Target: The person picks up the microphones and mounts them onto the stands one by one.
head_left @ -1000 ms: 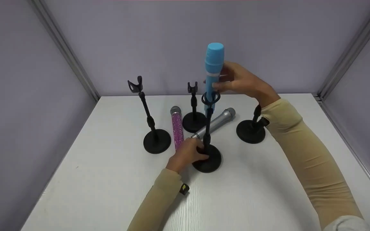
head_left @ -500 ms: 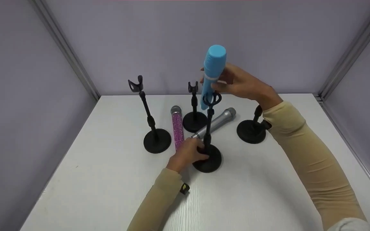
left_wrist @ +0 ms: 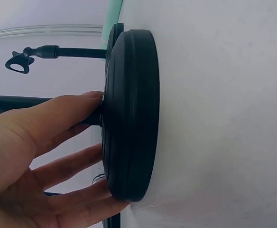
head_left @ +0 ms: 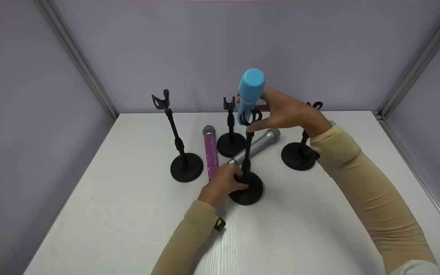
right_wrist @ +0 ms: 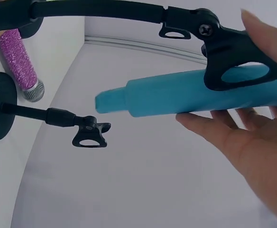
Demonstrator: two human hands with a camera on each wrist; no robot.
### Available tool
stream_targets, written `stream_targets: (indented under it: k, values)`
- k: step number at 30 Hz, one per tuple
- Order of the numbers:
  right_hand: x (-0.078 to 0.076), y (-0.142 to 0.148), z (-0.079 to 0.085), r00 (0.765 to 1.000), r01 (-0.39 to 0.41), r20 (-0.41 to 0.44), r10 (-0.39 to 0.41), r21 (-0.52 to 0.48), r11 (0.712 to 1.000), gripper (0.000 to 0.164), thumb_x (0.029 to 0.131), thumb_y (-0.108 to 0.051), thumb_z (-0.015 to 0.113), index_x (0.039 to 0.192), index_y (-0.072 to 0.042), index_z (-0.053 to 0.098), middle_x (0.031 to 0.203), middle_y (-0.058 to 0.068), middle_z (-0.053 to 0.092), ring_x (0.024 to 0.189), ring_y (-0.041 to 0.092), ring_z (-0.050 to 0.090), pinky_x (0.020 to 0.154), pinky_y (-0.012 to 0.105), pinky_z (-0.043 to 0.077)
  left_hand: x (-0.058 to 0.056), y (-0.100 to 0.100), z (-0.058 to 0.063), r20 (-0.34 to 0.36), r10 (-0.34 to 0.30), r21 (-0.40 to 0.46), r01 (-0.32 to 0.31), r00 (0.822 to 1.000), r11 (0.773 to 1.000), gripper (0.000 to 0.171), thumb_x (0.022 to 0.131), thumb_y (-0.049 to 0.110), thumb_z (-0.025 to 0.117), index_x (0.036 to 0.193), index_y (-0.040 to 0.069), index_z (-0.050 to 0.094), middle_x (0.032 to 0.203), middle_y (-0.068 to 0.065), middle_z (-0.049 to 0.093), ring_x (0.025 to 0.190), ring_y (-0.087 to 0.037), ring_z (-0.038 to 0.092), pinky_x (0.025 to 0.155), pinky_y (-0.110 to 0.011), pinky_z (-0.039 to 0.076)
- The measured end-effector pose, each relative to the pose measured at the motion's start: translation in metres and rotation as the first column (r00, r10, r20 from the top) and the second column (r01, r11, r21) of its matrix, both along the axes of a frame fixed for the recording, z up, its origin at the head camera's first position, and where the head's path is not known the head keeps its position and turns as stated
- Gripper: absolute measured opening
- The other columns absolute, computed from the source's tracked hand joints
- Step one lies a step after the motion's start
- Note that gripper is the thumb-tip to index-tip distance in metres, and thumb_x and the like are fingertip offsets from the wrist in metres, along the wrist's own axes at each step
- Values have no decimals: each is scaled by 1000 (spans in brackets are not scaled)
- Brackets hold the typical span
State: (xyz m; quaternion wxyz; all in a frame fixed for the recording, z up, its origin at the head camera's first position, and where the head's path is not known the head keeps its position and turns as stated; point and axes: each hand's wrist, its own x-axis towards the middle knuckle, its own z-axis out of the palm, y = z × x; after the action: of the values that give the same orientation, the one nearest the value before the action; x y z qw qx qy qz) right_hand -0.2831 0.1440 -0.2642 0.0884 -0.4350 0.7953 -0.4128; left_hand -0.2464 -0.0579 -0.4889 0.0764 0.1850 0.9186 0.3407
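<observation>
Over one white table (head_left: 128, 214), I'm watching the left hand (head_left: 224, 183) gripping the front stand (head_left: 253, 193) at its base, while the right hand (head_left: 287, 111) is holding the blue microphone (head_left: 249, 93) between thumb and fingers, tilted at that stand's clip (right_wrist: 224, 45), its seating unclear to me. I'm judging this microphone to be light, stiff and slightly slippery, so I'm favouring a hold around its middle. I'm counting four black stands (head_left: 186, 170), three microphones, including the silver microphone (head_left: 260, 144) and the pink microphone (head_left: 211, 151), and one mint thing (left_wrist: 112, 16), mostly hidden.
</observation>
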Motion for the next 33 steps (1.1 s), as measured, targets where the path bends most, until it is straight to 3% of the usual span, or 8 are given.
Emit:
stream_targets:
  k: [4,10,22,33]
  values:
    - [0,-3,0,999,-18,-47,15,-51,999,69,77,10,83,136,1,51,137,16,56,137,34,55,118,53,41,1,1,0,-1,10,-1,-10,1000,1000,27,83,20,88,105,7,79,100,-3,75,95,-12,63,86,-31,56]
    - [0,-4,-2,994,-28,-107,17,-99,995,61,74,10,85,128,1,57,129,13,61,130,29,61,113,50,47,2,1,-1,-16,-6,8,6,1000,1000,24,82,19,88,101,7,79,96,-2,76,91,-12,65,84,-30,56]
    - [-2,-15,-6,981,-32,-192,8,-124,992,57,76,3,88,126,-2,62,128,11,65,129,26,63,107,50,52,6,-11,-1,-18,10,29,-10,1000,1000,20,82,16,88,98,6,80,93,-3,77,84,-8,64,78,-27,56]
    - [-3,-2,-16,972,2,-231,-31,-123,992,53,76,1,88,123,-3,64,121,10,69,121,26,68,102,48,56,3,2,-8,-4,-8,6,8,1000,1000,26,82,21,88,102,7,80,100,-2,77,92,-8,63,82,-26,56]
